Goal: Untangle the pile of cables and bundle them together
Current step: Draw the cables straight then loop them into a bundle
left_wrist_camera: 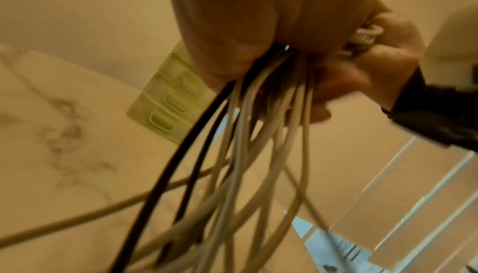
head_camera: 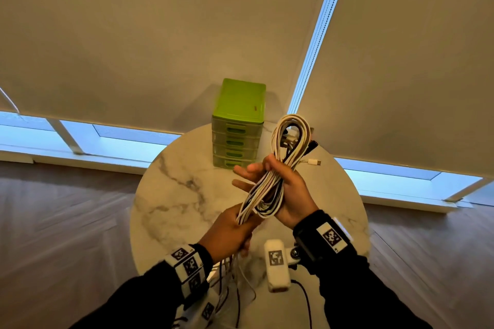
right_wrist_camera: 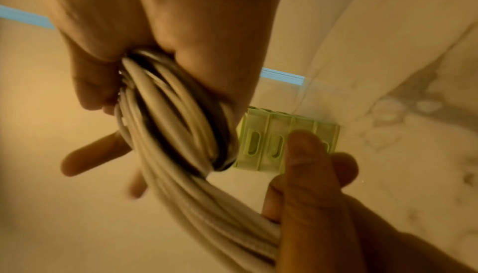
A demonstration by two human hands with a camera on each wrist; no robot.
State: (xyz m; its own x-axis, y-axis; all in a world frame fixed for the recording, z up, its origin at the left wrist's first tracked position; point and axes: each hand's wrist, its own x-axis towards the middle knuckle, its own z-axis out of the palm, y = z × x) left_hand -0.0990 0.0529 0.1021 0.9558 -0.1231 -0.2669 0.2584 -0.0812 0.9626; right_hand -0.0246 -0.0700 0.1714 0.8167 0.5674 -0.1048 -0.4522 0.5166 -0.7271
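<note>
A bundle of white and dark cables (head_camera: 267, 189) is held above the round marble table (head_camera: 173, 195). Its top stands up as a loop (head_camera: 291, 128), with a white plug (head_camera: 314, 161) sticking out to the right. My right hand (head_camera: 291, 192) grips the bundle's middle under the thumb, its fingers (head_camera: 240, 169) reaching left. Below it, my left hand (head_camera: 230, 232) grips the lower strands, whose loose ends (head_camera: 232, 275) hang down. In the left wrist view several strands (left_wrist_camera: 245, 154) drop from the left hand (left_wrist_camera: 232, 21). The right wrist view shows the cables (right_wrist_camera: 181, 124) running from the right hand (right_wrist_camera: 181, 11) to the left hand (right_wrist_camera: 310, 205).
A green drawer unit (head_camera: 238, 120) stands at the table's far edge, just left of the cable loop; it also shows as drawers (left_wrist_camera: 165, 101) and drawers (right_wrist_camera: 261, 140). Window blinds hang behind the table. Wooden floor surrounds it.
</note>
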